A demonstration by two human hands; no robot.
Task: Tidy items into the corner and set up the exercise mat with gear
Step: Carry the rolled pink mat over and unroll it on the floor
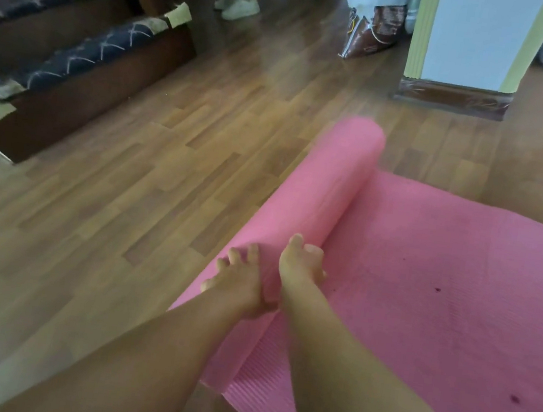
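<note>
A pink exercise mat lies partly unrolled on the wooden floor, flat to the right. Its rolled part runs from near me up toward the middle of the view. My left hand rests on the near end of the roll with fingers spread. My right hand presses on the roll beside it, fingers curled over the top. Neither hand wraps around the roll.
A dark wooden bench with patterned cushions stands at the left. A white cabinet with yellow edging and shiny bags stand at the back. A person's white shoes are on the floor at the far top.
</note>
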